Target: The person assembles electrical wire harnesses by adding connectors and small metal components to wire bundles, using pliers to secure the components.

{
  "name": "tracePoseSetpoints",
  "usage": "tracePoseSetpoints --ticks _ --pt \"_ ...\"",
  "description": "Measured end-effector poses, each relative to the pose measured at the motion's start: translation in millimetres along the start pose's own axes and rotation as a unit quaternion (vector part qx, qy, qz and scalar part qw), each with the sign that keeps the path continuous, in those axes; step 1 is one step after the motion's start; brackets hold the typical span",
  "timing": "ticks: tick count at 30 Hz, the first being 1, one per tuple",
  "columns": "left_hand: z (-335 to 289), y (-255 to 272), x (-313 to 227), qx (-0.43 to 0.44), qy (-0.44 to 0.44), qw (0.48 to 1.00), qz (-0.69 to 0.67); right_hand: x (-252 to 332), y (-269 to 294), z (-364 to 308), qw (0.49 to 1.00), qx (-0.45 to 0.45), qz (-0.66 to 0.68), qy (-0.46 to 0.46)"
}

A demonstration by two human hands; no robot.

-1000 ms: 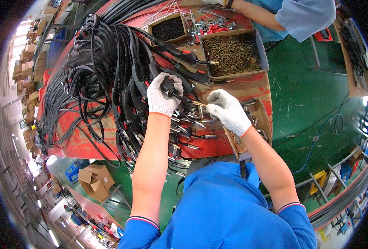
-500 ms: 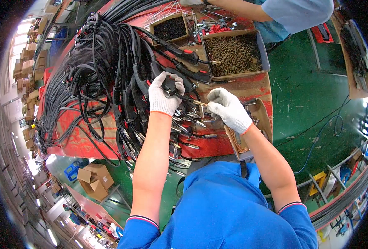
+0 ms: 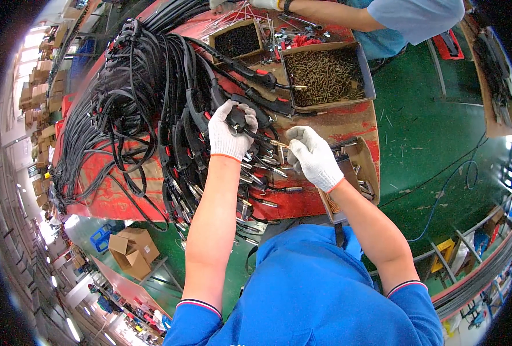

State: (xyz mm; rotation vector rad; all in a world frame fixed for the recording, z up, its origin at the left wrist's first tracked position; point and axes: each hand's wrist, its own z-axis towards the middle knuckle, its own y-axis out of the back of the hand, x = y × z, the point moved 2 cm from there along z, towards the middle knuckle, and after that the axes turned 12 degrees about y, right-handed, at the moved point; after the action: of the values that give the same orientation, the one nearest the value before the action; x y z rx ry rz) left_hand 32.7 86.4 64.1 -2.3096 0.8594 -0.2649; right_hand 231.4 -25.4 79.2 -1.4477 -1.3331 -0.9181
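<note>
My left hand (image 3: 231, 131), in a white knit glove, is closed around the black body of a welding torch (image 3: 257, 136). Its thin neck points right and ends in a brass tip (image 3: 278, 143). At the end of that tip, the gloved fingers of my right hand (image 3: 312, 154) are pinched together; the exact contact is partly hidden. Beneath and left of my hands lies a large heap of black welding torches (image 3: 178, 124) with cables, several showing red switches and bare metal ends.
A box of small brass parts (image 3: 325, 75) and a box of black parts (image 3: 236, 40) stand farther back on the red table (image 3: 114, 193). Close by my right forearm is an open carton (image 3: 366, 158). Across the table a co-worker's arm (image 3: 331, 14) reaches in.
My right hand has shifted slightly down and turned a little at the brass tip. My left hand barely moves. The co-worker's gloved hands have come farther into view at the top.
</note>
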Motion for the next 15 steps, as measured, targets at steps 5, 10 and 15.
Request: tracePoseSetpoints --ticks 5,10,15 --pt "1.5 2.7 0.4 -0.011 -0.009 1.000 0.007 0.6 -3.7 -3.8 0.990 -0.015 0.110 -0.090" --pt "3.6 1.9 -0.2 -0.007 0.001 1.000 0.000 -18.6 -6.9 -2.3 0.998 -0.048 -0.049 0.005" --pt "3.1 1.3 1.0 -0.015 -0.002 1.000 0.007 -17.4 -8.0 -2.4 0.987 -0.113 -0.081 0.076"
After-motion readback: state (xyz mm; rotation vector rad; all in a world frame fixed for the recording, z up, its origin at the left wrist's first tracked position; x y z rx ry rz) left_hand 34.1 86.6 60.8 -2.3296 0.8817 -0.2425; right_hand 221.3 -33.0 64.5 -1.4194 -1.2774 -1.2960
